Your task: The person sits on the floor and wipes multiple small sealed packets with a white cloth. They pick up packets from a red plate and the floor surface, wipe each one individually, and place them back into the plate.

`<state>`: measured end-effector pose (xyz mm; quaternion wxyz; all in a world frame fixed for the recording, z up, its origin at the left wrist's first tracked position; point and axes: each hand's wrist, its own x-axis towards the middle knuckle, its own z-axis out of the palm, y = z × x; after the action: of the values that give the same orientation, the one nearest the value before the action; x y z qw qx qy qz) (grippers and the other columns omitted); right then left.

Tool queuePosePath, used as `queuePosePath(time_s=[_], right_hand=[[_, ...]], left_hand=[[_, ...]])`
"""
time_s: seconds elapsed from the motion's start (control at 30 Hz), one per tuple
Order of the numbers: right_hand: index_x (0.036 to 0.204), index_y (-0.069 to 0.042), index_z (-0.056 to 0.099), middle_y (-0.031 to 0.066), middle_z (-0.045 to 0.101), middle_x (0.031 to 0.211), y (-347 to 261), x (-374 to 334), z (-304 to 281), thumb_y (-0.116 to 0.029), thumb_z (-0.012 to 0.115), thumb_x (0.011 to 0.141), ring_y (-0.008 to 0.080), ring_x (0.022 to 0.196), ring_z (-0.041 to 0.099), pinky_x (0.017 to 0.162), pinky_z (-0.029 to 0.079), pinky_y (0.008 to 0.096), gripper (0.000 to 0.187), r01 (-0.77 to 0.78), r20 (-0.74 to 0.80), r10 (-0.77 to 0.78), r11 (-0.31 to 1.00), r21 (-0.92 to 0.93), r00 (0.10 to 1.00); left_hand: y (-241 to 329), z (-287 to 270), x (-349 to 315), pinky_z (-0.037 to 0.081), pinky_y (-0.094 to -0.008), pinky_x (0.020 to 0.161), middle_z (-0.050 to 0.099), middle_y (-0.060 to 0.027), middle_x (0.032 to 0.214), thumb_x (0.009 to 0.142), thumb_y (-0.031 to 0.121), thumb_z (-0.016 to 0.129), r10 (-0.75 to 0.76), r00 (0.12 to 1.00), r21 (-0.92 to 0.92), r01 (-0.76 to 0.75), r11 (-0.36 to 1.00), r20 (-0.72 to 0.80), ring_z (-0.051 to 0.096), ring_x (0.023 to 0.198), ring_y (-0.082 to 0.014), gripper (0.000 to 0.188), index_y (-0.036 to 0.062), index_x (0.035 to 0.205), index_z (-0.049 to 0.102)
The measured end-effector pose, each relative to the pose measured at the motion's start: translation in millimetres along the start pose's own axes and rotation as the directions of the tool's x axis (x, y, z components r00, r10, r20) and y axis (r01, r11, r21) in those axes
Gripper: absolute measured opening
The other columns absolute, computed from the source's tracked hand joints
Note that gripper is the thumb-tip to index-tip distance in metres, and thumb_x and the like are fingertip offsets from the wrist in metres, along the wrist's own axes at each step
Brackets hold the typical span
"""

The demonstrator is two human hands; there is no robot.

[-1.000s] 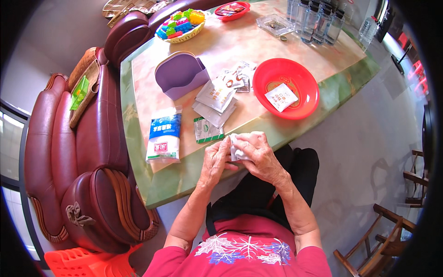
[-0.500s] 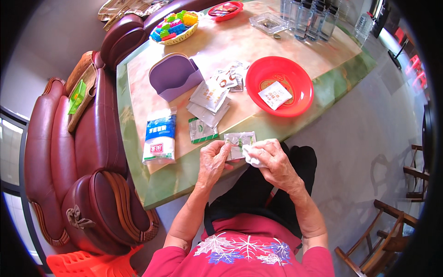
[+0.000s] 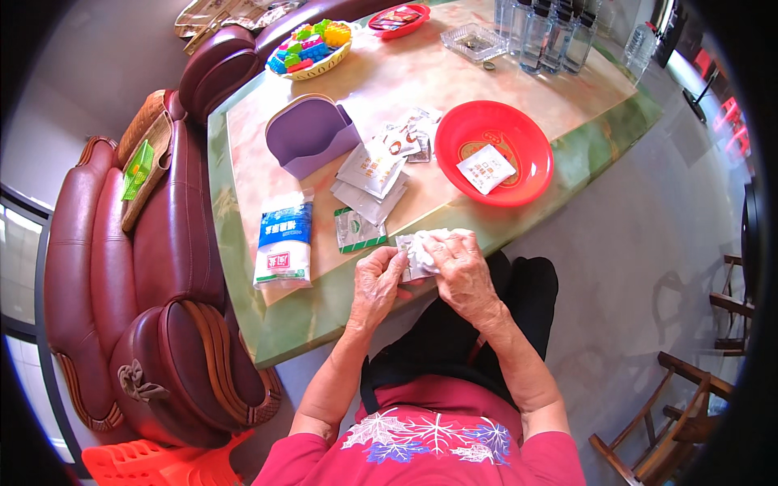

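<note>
My left hand [image 3: 377, 285] pinches the left side of a small foil sachet [image 3: 411, 266] at the table's near edge. My right hand [image 3: 468, 280] grips a crumpled white tissue [image 3: 433, 240] and presses it over the sachet's upper face, so most of the sachet is covered. Just beyond lies a green-and-white sachet [image 3: 358, 230]. Several pale sachets [image 3: 371, 172] are heaped farther back. To their right, a red bowl [image 3: 535, 174] holds one white sachet [image 3: 486, 168].
A blue-and-white plastic bag [image 3: 284, 243] and a purple holder [image 3: 312, 142] stand on the left. Farther back are a basket of toy bricks [image 3: 309, 50], a small red dish [image 3: 397, 23], a glass ashtray [image 3: 473, 42] and several clear bottles [image 3: 557, 40]. A maroon sofa [image 3: 174, 243] flanks the table.
My right hand has moved left and up, taking the tissue from the sachet's right edge across its face. My left hand keeps its hold.
</note>
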<state>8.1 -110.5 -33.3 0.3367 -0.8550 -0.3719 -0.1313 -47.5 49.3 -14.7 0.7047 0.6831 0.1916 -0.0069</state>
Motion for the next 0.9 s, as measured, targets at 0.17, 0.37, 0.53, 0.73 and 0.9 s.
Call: queuePosePath(time_s=[0.17,0.37,0.53,0.73,0.9], right_hand=[[0.12,-0.002,0.062,0.0146,0.06,0.119,16,-18,-19,0.005,0.064,0.071,0.0346,0.112,0.052,0.099,0.043,0.0435,0.05,-0.113,-0.068,0.108,0.99,-0.081,0.992],[0.116,-0.001,0.062,0.015,0.061,0.116,-2,-11,-30,0.008,0.064,0.069,0.0367,0.108,0.053,0.096,0.045,0.0431,0.048,-0.177,-0.17,0.19,0.98,0.09,0.967],[0.122,-0.002,0.061,0.0161,0.06,0.122,-32,-3,13,0.0,0.067,0.073,0.037,0.112,0.053,0.103,0.039,0.0474,0.05,-0.002,-0.067,0.018,0.974,0.228,0.998],[0.12,0.002,0.062,0.0158,0.062,0.117,-15,11,13,-0.004,0.066,0.073,0.0335,0.109,0.055,0.101,0.04,0.0435,0.047,0.046,-0.031,-0.045,0.998,0.04,0.998],[0.115,0.003,0.064,0.0147,0.063,0.115,7,0,4,-0.004,0.065,0.071,0.0319,0.107,0.053,0.099,0.042,0.0397,0.044,-0.028,-0.075,0.02,0.994,-0.106,0.997]], left_hand=[[1,2,-1,0.053,-0.0225,0.048,0.061,-0.0018,0.079,0.099,0.024,0.059,0.003,1.0,-0.006,-0.003,1.0,-0.005,0.07,0.069,-0.0156,0.025,-0.0002,0.102,0.065],[1,0,-1,0.053,-0.0219,0.05,0.069,-0.006,0.085,0.1,0.022,0.056,-0.013,1.0,-0.006,0.013,1.0,0.007,0.07,0.073,-0.013,0.026,-0.0024,0.105,0.063],[-9,-5,2,0.053,-0.0221,0.051,0.068,-0.0049,0.085,0.101,0.019,0.054,0.068,0.997,-0.022,-0.068,0.997,0.024,0.065,0.069,-0.0095,0.024,-0.0018,0.106,0.065],[-12,-6,2,0.054,-0.0227,0.052,0.068,-0.004,0.087,0.1,0.021,0.056,0.046,0.999,-0.003,-0.046,0.999,0.013,0.064,0.069,-0.0087,0.024,-0.0002,0.108,0.065],[-2,-2,-1,0.054,-0.023,0.05,0.066,-0.0045,0.085,0.099,0.023,0.059,-0.006,1.0,-0.002,0.006,1.0,0.012,0.068,0.07,-0.0127,0.024,0.0002,0.106,0.064]])
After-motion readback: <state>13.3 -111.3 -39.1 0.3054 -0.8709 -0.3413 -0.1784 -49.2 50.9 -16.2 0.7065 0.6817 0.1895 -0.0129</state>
